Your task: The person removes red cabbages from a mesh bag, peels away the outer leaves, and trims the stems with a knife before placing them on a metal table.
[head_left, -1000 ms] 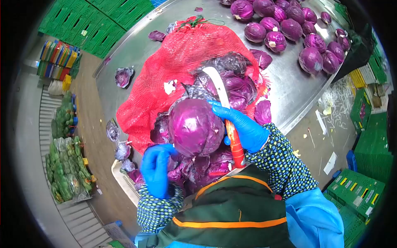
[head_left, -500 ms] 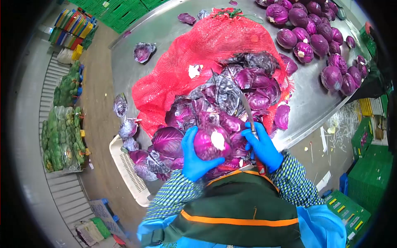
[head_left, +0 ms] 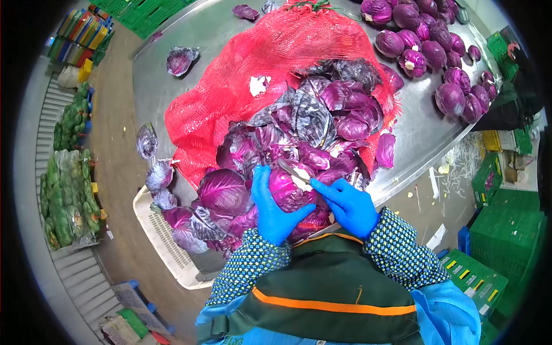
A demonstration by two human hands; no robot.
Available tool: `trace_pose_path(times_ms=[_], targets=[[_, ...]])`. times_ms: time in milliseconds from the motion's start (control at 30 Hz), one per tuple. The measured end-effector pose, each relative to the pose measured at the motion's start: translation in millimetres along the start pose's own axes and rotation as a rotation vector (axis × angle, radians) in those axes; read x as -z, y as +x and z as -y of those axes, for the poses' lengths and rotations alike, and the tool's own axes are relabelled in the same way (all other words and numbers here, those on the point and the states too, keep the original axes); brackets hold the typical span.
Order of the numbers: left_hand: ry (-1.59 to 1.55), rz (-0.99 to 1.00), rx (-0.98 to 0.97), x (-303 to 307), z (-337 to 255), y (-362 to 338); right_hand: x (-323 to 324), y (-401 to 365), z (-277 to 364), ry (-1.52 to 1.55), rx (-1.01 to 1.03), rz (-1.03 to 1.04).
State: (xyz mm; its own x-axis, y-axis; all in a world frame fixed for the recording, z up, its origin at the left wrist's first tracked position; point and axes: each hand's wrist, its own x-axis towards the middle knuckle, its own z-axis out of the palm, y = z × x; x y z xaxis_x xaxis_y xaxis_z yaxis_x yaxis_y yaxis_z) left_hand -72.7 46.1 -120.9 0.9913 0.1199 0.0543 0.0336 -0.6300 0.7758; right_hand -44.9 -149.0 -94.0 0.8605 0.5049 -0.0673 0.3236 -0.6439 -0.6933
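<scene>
In the head view my blue-gloved left hand (head_left: 273, 208) is wrapped round the left and near side of a red cabbage (head_left: 286, 193), whose pale cut stem end faces up. My blue-gloved right hand (head_left: 348, 208) grips a knife (head_left: 292, 170), its handle hidden in the fingers. The blade lies across the pale stem end, angled up and to the left. Loose purple outer leaves (head_left: 313, 121) are heaped around and beyond both hands. They lie partly on a red mesh bag (head_left: 230, 86) spread over the steel table (head_left: 152, 98).
Many whole red cabbages (head_left: 434, 54) are piled at the table's far right. A white perforated crate (head_left: 172, 259) sits at the table's near left, with leaves hanging over it. Green crates (head_left: 506, 230) are stacked on the right, and bagged green vegetables (head_left: 69, 195) stand on the left.
My right hand has moved left to the cabbage, and the knife blade has swung from pointing away to lying at the stem end. The scene has shifted slightly left and up.
</scene>
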Motion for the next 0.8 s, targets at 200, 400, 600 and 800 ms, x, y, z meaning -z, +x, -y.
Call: trace_pose_path(times_ms=[200, 400, 600, 800], targets=[[-0.023, -0.054, -0.164, -5.3, 9.2, -21.8, 16.7, 61.5, -47.2, 0.248, -0.136, -0.166], [-0.125, 0.006, -0.128, 13.9, 24.1, -12.7, -24.0, 53.4, -7.0, 0.44, -0.273, -0.064], [-0.395, 0.107, -0.094, 69.4, -22.6, -23.7, -10.4, 73.5, -37.7, 0.385, -0.448, -0.065], [-0.022, -0.171, -0.099, 94.6, -47.9, -5.2, 48.4, 18.2, 14.8, 0.306, 0.249, -0.089]])
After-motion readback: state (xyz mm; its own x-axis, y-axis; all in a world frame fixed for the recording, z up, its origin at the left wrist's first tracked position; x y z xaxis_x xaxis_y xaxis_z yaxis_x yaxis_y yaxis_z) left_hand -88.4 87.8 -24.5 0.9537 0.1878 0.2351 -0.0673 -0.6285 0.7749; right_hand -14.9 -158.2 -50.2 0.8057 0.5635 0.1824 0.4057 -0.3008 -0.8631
